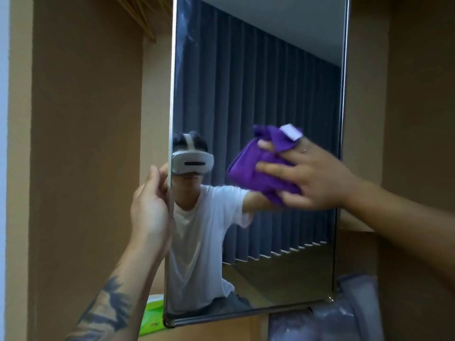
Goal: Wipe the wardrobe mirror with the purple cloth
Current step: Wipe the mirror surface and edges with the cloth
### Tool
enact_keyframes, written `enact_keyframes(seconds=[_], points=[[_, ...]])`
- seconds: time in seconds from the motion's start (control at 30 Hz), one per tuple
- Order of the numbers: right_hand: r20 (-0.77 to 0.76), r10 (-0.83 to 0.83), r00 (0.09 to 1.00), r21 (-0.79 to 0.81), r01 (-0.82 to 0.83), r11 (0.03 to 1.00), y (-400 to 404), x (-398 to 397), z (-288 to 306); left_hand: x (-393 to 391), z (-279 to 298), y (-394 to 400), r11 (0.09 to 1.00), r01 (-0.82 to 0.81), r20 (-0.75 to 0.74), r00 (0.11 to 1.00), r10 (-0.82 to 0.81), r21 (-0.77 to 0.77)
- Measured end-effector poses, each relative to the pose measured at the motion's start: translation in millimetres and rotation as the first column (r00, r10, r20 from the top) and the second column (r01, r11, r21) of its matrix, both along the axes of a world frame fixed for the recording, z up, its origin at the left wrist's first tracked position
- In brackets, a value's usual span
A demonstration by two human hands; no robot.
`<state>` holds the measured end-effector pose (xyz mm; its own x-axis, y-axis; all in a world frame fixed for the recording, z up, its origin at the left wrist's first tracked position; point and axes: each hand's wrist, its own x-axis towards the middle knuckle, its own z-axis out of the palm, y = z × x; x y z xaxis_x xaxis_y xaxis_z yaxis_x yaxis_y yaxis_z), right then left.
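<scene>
Purple cloth [261,168] bunched up, pressed flat against the wardrobe mirror [258,82] at about mid-height, toward the glass's right side; a white tag sticks out of its top edge. Right hand [317,178] lies over the cloth with fingers [273,168] spread and mostly straight, palm pushing it onto the glass, a ring on one finger. Hand and cloth slightly motion-blurred. Left hand [150,207] grips the mirror's left edge, fingers curled round the thin metal frame, thumb side facing camera; tattooed forearm below it. Mirror hangs upright, frameless-looking with rounded metal corners, streaks faint near its top left. Reflection shows a person in a white t-shirt wearing a headset, arm out to the cloth, dark pleated curtains behind. Brown wardrobe panels [81,143] on both sides. Green packet [151,316] low behind the mirror's bottom left corner; clear plastic bag [344,313] at bottom right.
</scene>
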<state>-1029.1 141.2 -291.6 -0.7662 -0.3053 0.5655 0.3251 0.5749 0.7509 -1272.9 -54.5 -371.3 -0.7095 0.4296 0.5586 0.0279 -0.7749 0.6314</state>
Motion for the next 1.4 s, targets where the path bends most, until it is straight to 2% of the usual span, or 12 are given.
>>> enact_keyframes(seconds=[0.1,0.17,0.37,0.43,0.57,0.73,0.83,0.93,1.03,1.13,1.27,1.4], points=[[-0.448,-0.102,0.888,-0.432,-0.115,0.895,20,22,20,3,0,2,0.999,-0.033,-0.01,0.999,0.033,0.016],[-0.536,-0.163,0.829,-0.543,-0.19,0.818,15,13,-12,9,1,0,0.999,-0.045,-0.008,0.999,0.045,0.029],[-0.444,-0.051,0.894,-0.534,-0.219,0.817,-7,-2,-160,20,3,-13,0.998,-0.061,-0.024,0.998,0.06,-0.026],[-0.347,0.014,0.938,-0.439,-0.176,0.881,5,7,-122,22,3,-15,0.999,-0.052,-0.02,0.998,0.052,0.01],[-0.513,-0.087,0.854,-0.508,-0.22,0.833,17,15,-26,25,6,-16,0.995,-0.102,-0.016,0.995,0.102,-0.012],[-0.626,-0.18,0.758,-0.584,-0.304,0.752,-11,-10,-107,21,6,-16,0.993,-0.11,-0.03,0.994,0.109,-0.037],[-0.54,-0.153,0.827,-0.566,-0.222,0.794,-24,-19,-163,21,2,-15,0.989,-0.138,-0.094,0.987,0.133,-0.055],[-0.42,-0.037,0.907,-0.45,-0.173,0.876,-12,-6,-91,19,-1,-11,0.989,-0.139,-0.034,0.99,0.138,-0.044],[-0.614,-0.162,0.773,-0.529,-0.251,0.81,-4,-10,-16,19,0,-10,0.99,-0.133,-0.014,0.991,0.133,-0.036],[-0.756,-0.233,0.611,-0.529,-0.361,0.768,-19,-37,-35,23,0,-12,0.991,-0.132,-0.038,0.991,0.132,-0.023],[-0.518,-0.067,0.853,-0.527,-0.257,0.81,-73,-69,-126,25,3,-13,0.992,-0.12,0.019,0.993,0.12,-0.026],[0.098,0.138,0.986,0.004,-0.139,0.99,-63,-57,-71,21,1,-13,0.999,-0.034,-0.003,0.999,0.034,-0.019]])
